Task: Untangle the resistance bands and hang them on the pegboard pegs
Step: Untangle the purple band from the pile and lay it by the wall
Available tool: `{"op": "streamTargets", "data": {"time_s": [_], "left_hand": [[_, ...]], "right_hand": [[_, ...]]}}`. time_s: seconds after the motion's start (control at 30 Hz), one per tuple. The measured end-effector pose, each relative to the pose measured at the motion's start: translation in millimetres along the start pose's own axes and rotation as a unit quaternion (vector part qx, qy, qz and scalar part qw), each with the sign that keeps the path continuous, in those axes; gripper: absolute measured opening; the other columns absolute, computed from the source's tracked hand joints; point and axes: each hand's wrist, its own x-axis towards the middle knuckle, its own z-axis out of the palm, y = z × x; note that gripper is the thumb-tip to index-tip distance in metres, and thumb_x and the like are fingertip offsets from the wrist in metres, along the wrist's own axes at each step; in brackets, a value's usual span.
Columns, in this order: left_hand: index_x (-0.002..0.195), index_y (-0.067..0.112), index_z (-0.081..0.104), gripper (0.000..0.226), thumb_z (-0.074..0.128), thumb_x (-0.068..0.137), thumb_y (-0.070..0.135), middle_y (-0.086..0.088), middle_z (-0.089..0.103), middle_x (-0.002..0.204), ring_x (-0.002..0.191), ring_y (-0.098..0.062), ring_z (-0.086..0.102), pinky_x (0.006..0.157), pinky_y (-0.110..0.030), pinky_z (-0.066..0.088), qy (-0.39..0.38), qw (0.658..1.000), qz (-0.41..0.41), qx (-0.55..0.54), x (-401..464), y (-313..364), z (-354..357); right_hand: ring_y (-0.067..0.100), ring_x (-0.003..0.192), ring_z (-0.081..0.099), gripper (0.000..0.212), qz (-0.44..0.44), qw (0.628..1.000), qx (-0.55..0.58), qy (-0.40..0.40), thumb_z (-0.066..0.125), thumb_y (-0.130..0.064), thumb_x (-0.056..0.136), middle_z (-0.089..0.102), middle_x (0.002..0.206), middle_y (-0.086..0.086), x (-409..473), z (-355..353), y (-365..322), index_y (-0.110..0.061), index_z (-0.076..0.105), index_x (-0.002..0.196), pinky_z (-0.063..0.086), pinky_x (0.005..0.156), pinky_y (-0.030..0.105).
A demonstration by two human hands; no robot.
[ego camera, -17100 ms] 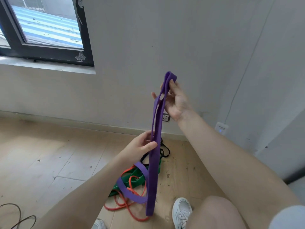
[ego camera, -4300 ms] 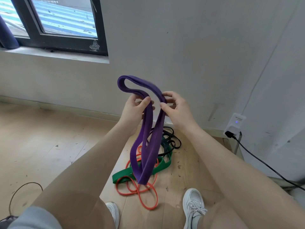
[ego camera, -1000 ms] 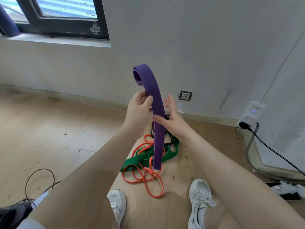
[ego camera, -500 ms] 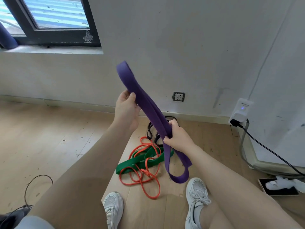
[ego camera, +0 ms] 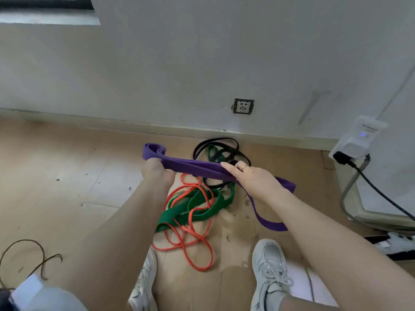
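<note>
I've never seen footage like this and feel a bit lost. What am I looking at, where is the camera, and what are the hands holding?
There is no machine here: a person wears a wide-angle camera on the head, looking down at their own arms and shoes. The left hand and right hand both grip a purple band, stretched roughly level between them, with its far end drooping past the right hand. On the wooden floor below lie a green band, an orange band and a black band, looped over one another. Behind is a wall with a socket. No pegboard is in view.
</note>
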Motion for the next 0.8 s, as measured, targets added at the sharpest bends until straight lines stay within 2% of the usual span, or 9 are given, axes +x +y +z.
{"op": "streamTargets", "data": {"time_s": [0.1, 0.17, 0.27, 0.37, 0.47, 0.6, 0.7, 0.73, 0.8], "left_hand": [[0.116, 0.011, 0.048, 0.027, 0.051, 0.089, 0.005, -0.013, 0.053, 0.118, 0.113, -0.030, 0.053, 0.101, -0.045, 0.043, 0.000, 0.999, -0.045, 0.029, 50, -30, 9], [0.124, 0.009, 0.044, 0.034, 0.055, 0.092, 0.014, -0.009, 0.056, 0.103, 0.097, -0.023, 0.059, 0.095, -0.038, 0.047, 0.040, 0.998, -0.050, 0.030, 91, -50, 14], [0.108, 0.006, 0.045, 0.015, 0.049, 0.096, 0.013, -0.003, 0.049, 0.080, 0.074, -0.015, 0.053, 0.095, -0.036, 0.047, 0.056, 0.997, -0.061, 0.002, 152, -76, 24], [0.098, 0.008, 0.046, 0.010, 0.042, 0.099, 0.017, -0.007, 0.050, 0.085, 0.080, -0.017, 0.054, 0.100, -0.041, 0.043, 0.006, 0.996, -0.078, -0.039, 207, -95, 22], [0.115, 0.013, 0.042, 0.018, 0.039, 0.100, 0.022, -0.007, 0.057, 0.090, 0.084, -0.019, 0.058, 0.078, -0.038, 0.052, 0.005, 0.995, -0.079, -0.052, 250, -111, 10], [0.140, 0.011, 0.028, 0.043, 0.041, 0.099, 0.016, -0.017, 0.055, 0.109, 0.094, -0.025, 0.058, 0.093, -0.042, 0.048, 0.076, 0.986, -0.061, -0.135, 283, -126, -7], [0.139, 0.015, 0.030, 0.039, 0.036, 0.101, 0.017, -0.014, 0.050, 0.093, 0.085, -0.023, 0.055, 0.089, -0.038, 0.046, 0.082, 0.985, -0.067, -0.134, 289, -133, -5], [0.139, 0.015, 0.031, 0.038, 0.036, 0.101, 0.018, -0.012, 0.049, 0.091, 0.087, -0.023, 0.054, 0.087, -0.036, 0.046, 0.088, 0.985, -0.066, -0.133, 290, -135, -3], [0.138, 0.013, 0.032, 0.038, 0.038, 0.101, 0.018, -0.011, 0.048, 0.089, 0.086, -0.022, 0.054, 0.085, -0.035, 0.046, 0.088, 0.986, -0.065, -0.123, 292, -137, 0]], "right_hand": [[0.026, 0.097, 0.059, 0.097, -0.005, 0.999, -0.014, -0.042, 0.048, 0.013, 0.080, 0.032, 0.145, 0.013, 35, 35, 17, -0.032, -0.004, 0.148, 0.047, 0.065, 0.030], [0.027, 0.104, 0.056, 0.097, -0.012, 0.997, -0.015, -0.074, 0.047, 0.014, 0.079, 0.029, 0.146, 0.013, 61, 58, 26, -0.031, -0.002, 0.149, 0.048, 0.073, 0.032], [0.028, 0.110, 0.052, 0.097, -0.020, 0.996, -0.021, -0.085, 0.047, 0.013, 0.080, 0.026, 0.146, 0.013, 105, 97, 41, -0.031, -0.004, 0.149, 0.047, 0.085, 0.035], [0.031, 0.115, 0.047, 0.087, -0.023, 0.996, -0.035, -0.081, 0.042, 0.007, 0.087, 0.028, 0.146, 0.014, 145, 149, 53, -0.029, -0.009, 0.148, 0.042, 0.093, 0.039], [0.031, 0.116, 0.047, 0.069, 0.006, 0.997, -0.040, -0.067, 0.038, -0.010, 0.095, 0.038, 0.142, 0.014, 176, 187, 58, -0.019, -0.002, 0.150, 0.039, 0.094, 0.041], [0.029, 0.112, 0.051, 0.062, -0.006, 0.998, -0.048, -0.038, 0.030, -0.043, 0.097, 0.051, 0.132, 0.012, 183, 212, 57, -0.007, 0.021, 0.147, 0.042, 0.095, 0.042], [0.029, 0.099, 0.059, 0.080, -0.037, 0.996, -0.074, -0.027, 0.032, -0.062, 0.085, 0.058, 0.125, 0.012, 165, 217, 63, -0.005, 0.033, 0.141, 0.048, 0.088, 0.044], [0.031, 0.099, 0.059, 0.080, -0.042, 0.995, -0.084, -0.026, 0.043, -0.059, 0.083, 0.056, 0.127, 0.013, 158, 221, 67, -0.007, 0.030, 0.142, 0.048, 0.088, 0.046], [0.036, 0.098, 0.057, 0.078, -0.040, 0.993, -0.106, -0.025, 0.062, -0.027, 0.080, 0.053, 0.132, 0.016, 147, 224, 68, -0.009, 0.021, 0.144, 0.048, 0.087, 0.048]]}}
